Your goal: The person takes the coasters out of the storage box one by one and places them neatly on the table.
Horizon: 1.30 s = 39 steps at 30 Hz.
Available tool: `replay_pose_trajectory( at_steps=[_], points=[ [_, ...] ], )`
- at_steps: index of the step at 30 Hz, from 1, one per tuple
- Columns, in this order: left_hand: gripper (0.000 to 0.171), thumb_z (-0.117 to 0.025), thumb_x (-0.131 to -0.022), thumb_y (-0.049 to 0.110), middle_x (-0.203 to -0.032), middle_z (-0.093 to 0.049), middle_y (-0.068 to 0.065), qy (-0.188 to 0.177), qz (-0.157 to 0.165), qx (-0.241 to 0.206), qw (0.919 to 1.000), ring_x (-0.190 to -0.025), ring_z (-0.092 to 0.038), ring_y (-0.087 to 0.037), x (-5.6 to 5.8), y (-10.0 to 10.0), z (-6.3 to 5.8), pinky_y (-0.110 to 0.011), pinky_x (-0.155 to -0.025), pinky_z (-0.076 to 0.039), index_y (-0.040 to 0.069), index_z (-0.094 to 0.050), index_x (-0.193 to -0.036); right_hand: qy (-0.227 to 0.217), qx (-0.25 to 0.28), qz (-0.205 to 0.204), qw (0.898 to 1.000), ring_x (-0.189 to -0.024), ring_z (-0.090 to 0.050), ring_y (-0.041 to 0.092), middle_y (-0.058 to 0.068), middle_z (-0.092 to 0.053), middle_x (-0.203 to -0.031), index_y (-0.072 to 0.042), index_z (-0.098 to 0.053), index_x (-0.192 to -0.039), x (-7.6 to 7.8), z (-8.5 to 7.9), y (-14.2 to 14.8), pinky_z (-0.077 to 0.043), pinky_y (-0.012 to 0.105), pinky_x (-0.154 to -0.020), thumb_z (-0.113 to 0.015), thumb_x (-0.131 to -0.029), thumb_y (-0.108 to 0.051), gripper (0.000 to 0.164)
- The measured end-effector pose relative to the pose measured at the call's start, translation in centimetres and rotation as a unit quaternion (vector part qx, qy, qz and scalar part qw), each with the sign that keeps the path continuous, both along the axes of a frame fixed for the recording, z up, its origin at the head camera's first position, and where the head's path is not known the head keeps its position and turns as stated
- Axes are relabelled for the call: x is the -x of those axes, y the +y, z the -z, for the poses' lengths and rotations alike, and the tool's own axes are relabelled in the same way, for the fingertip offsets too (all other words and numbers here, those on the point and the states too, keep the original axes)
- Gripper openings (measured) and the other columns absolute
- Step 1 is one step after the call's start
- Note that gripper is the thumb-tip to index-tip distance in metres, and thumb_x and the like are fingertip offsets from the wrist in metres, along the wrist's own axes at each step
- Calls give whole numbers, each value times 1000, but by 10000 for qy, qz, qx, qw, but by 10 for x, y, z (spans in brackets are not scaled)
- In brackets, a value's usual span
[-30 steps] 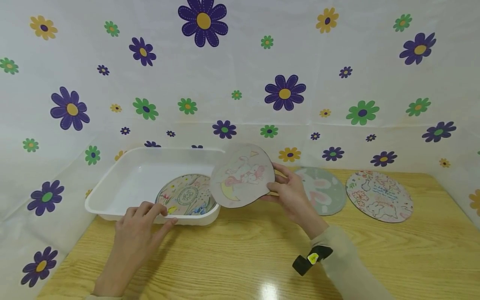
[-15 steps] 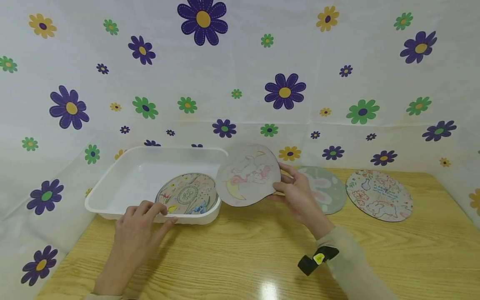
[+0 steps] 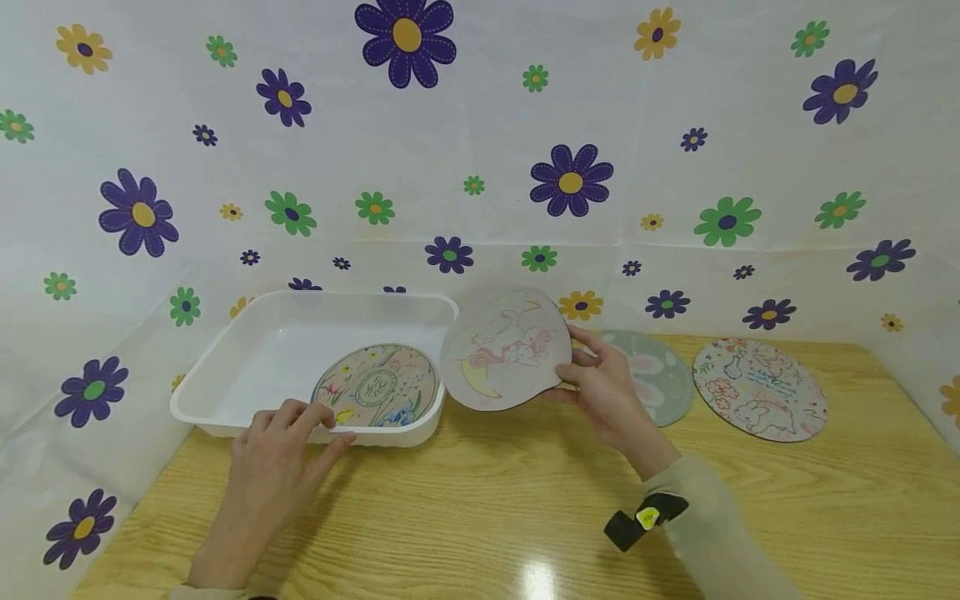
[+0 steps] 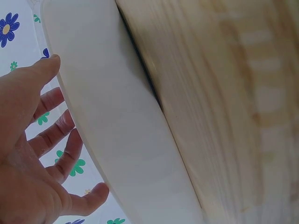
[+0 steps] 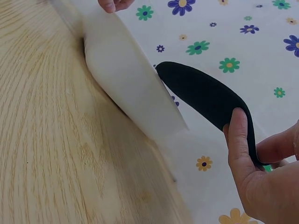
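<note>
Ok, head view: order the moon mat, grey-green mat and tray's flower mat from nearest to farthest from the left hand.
1. Flower mat: in the tray, beside the left hand.
2. Moon mat: at the tray's right end, in the right hand.
3. Grey-green mat: farther right, on the table.

This is a screened-off spot, seemingly indoors; whether in a home or a studio cannot be told. A white cloth [image 3: 487, 108] printed with purple, green and yellow flowers [image 3: 571, 182] walls in the far, left and right sides of a wood-grain table [image 3: 465, 508]. A bright reflection [image 3: 538, 577] glows on the table's near part.
</note>
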State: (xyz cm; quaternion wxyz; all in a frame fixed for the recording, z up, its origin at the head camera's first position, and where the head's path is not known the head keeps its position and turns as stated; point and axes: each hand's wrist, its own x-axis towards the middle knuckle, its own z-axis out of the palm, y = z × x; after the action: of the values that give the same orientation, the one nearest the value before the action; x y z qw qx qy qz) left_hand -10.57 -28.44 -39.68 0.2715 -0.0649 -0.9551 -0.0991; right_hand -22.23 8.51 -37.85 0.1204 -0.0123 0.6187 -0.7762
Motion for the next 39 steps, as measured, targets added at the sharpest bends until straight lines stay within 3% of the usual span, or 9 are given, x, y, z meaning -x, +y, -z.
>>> replay_pose_trajectory(
  at_steps=[5, 13, 24, 33, 39],
  points=[
    [29, -85, -83, 34, -104, -70, -10, -11, -19, 4, 10000, -96, -64, -46, 0, 0, 0, -61, -69, -50, 20, -64, -98, 9, 9, -12, 10000, -93, -72, 15, 17, -60, -133, -14, -35, -158, 0, -1, 4, -63, 31, -77, -48, -99, 10, 65],
    [29, -85, -82, 34, -104, -70, -10, 41, -4, 13, 10000, -95, -64, -46, 0, -1, 0, -61, -69, -50, 20, -65, -98, -17, 58, -28, 10000, -96, -70, 15, 24, -51, -145, -13, -30, -160, -2, -1, 11, -63, 31, -80, -47, -99, 11, 68],
    [28, -84, -85, 35, -105, -69, -10, -157, -81, -13, 9998, -98, -63, -46, -1, 0, -2, -62, -71, -50, 20, -64, -99, -59, -19, -2, 10000, -92, -72, 13, 7, -62, -125, -14, -29, -161, -2, 2, 24, -63, 28, -78, -49, -100, 8, 68],
    [28, -83, -85, 35, -105, -69, -10, -186, -77, -38, 9998, -99, -62, -46, 0, 0, 0, -63, -73, -49, 20, -64, -99, -143, -174, 11, 9997, -94, -70, 13, 24, -51, -143, -12, -29, -161, 1, 6, 22, -63, 30, -81, -46, -100, 10, 67],
    [28, -83, -85, 36, -106, -69, -10, -199, -85, -41, 9998, -99, -62, -46, -1, 1, -2, -63, -74, -49, 20, -64, -99, -187, -275, -9, 9994, -94, -69, 13, 27, -48, -148, -11, -29, -161, 5, 13, 17, -63, 32, -82, -47, -100, 9, 67]
  ],
)
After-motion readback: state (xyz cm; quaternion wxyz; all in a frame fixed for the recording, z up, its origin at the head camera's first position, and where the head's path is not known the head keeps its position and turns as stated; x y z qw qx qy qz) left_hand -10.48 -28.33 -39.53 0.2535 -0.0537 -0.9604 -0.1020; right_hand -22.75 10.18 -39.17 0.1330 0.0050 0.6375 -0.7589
